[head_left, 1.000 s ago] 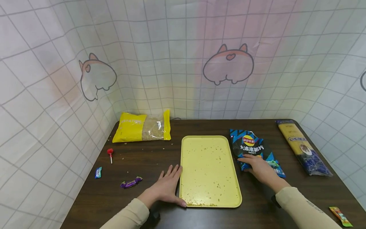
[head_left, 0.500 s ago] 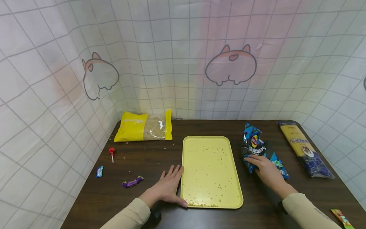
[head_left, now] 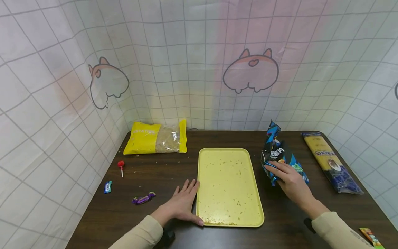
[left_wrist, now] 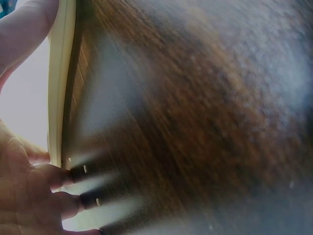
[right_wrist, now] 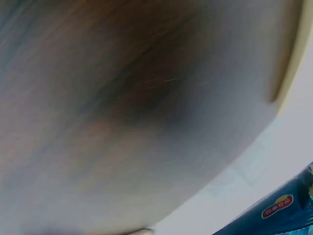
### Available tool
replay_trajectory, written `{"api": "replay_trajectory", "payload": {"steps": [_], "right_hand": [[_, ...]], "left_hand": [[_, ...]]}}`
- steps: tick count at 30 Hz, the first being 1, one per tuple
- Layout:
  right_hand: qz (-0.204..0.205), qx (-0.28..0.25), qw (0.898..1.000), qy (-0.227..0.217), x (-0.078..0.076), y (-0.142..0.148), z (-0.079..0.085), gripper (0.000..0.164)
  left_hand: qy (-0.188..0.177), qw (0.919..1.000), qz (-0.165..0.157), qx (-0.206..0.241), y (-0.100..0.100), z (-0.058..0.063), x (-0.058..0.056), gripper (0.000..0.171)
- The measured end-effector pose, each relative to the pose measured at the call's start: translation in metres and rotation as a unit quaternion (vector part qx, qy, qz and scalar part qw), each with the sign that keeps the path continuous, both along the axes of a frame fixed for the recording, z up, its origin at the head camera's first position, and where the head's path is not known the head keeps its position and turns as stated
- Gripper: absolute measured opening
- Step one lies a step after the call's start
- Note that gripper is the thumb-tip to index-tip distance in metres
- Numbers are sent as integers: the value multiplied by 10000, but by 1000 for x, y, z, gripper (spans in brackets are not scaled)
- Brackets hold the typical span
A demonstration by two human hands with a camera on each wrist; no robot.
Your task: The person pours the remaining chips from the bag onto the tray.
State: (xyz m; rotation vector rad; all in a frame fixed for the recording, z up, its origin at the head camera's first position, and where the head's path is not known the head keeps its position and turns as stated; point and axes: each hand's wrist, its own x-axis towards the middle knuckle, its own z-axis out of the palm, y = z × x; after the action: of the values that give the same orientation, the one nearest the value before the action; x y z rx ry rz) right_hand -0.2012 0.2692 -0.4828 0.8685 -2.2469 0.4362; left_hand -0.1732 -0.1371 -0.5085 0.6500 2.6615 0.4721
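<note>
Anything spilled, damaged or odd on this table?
Yes: the rectangular yellow tray has scattered brownish flecks, densest along its near edge; crumbs or worn coating, can't tell. Small pale bits on the dark wood-grain table, left of the tray, look like spilled debris.

Left-hand grip [left_wrist: 24, 191]: thumb [left_wrist: 24, 34] upper left, at the pale yellow tray rim [left_wrist: 58, 73]; fingers [left_wrist: 64, 203] lower left, spread. Rim runs down the left side. Brown wood-grain desk [left_wrist: 186, 122] fills most of frame, hazy glare top right. Few pale specks [left_wrist: 98, 201] near the fingers.
</note>
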Motion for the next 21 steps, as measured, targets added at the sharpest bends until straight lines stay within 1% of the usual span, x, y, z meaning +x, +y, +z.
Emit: {"api": "replay_trajectory", "payload": {"steps": [2, 6, 7, 11, 12, 15, 17, 19, 21], "right_hand": [[345, -67, 9994, 79, 2, -8, 6, 77], [967, -215, 9951, 50, 8, -25, 16, 43], [1095, -279, 9936, 13, 9, -29, 18, 39], [1519, -504, 9871, -70, 13, -46, 23, 39], [1606, -519, 9856, -103, 14, -50, 24, 42], [1841, -549, 9813, -130, 17, -59, 26, 41], [1975, -562, 9785, -206, 20, -64, 27, 38], [2045, -576, 9764, -378, 22, -68, 29, 34], [2105, -595, 9739, -607, 24, -70, 30, 22]], "left_hand": [[3, 10000, 4, -7, 0, 0, 0, 141], [-9, 10000, 13, -25, 1, 0, 0, 141], [-8, 10000, 14, -29, 1, 1, 0, 142], [-17, 10000, 16, -35, 1, 1, 1, 143], [-21, 10000, 19, -36, 1, 1, 1, 143], [-54, 10000, 26, -25, 1, 1, 2, 143], [-74, 10000, 29, -14, 1, 1, 1, 142], [-83, 10000, 30, -8, 1, 1, 1, 142], [-86, 10000, 31, -10, 1, 1, 0, 142]]}}
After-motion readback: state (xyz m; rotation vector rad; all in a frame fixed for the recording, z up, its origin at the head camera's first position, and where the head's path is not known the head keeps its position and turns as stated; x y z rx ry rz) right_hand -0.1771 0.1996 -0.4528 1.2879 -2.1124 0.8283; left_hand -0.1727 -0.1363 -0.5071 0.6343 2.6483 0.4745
